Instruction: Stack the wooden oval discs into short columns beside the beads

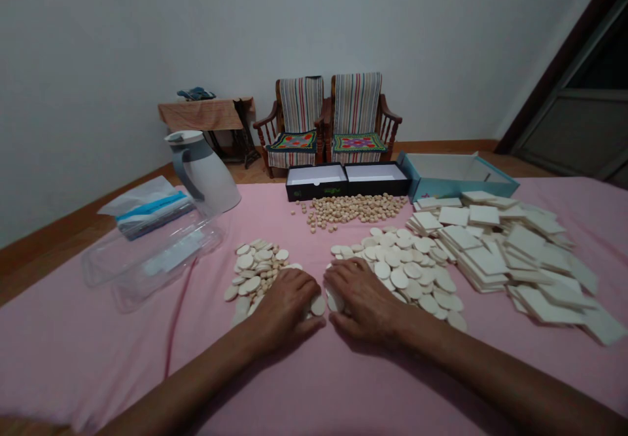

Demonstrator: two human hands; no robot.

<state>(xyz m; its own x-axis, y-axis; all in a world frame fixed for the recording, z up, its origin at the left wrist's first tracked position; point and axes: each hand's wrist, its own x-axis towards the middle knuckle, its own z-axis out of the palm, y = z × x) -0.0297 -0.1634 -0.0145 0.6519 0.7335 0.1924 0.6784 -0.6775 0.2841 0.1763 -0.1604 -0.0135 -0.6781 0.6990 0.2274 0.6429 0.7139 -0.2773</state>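
Note:
My left hand [289, 302] rests on the table with its fingers curled round a few pale round wooden discs [318, 304], whose edges show beside the thumb. Close by on the right, my right hand [362, 298] is curled in the same way over more wooden discs [335, 300]. Left of my left hand spreads a pile of discs [251, 285] mixed with small wooden beads [269, 277]. A larger heap of discs [400, 279] lies just beyond and right of my right hand. What sits under both palms is hidden.
Square wooden tiles [485, 260] are heaped at the right. Small round beads [360, 209] lie before two black boxes [318, 191] and a blue box [461, 191]. A jug [209, 177], a tissue pack [154, 213] and clear plastic trays [147, 272] stand left on the pink cloth [343, 390].

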